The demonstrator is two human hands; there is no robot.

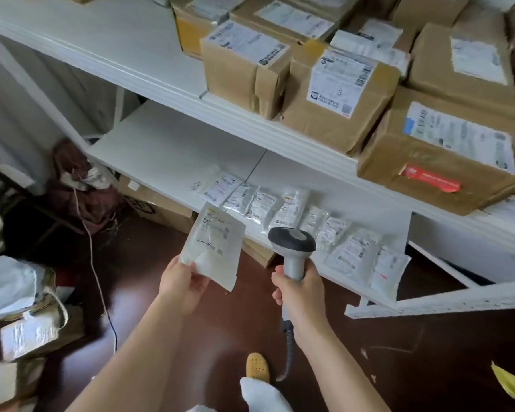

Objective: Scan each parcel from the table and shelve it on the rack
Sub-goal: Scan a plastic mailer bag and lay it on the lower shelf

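Observation:
My left hand [181, 288] pinches the lower edge of a flat white parcel bag [213, 243] with a printed label, held up in front of the white rack [173, 93]. My right hand [302, 288] grips the handle of a grey barcode scanner [292, 243], whose dark head sits just right of the bag. A row of several white parcel bags [292, 209] lies along the front of the rack's lower shelf [167, 144]. Several brown cardboard parcels [336, 96] with labels fill the upper shelf.
Loose parcels and a white bag [15, 310] pile up at the lower left. A white cable [94, 263] runs down over the dark brown floor. Cardboard boxes [158, 206] sit under the lower shelf. My yellow slipper [257, 367] shows at the bottom.

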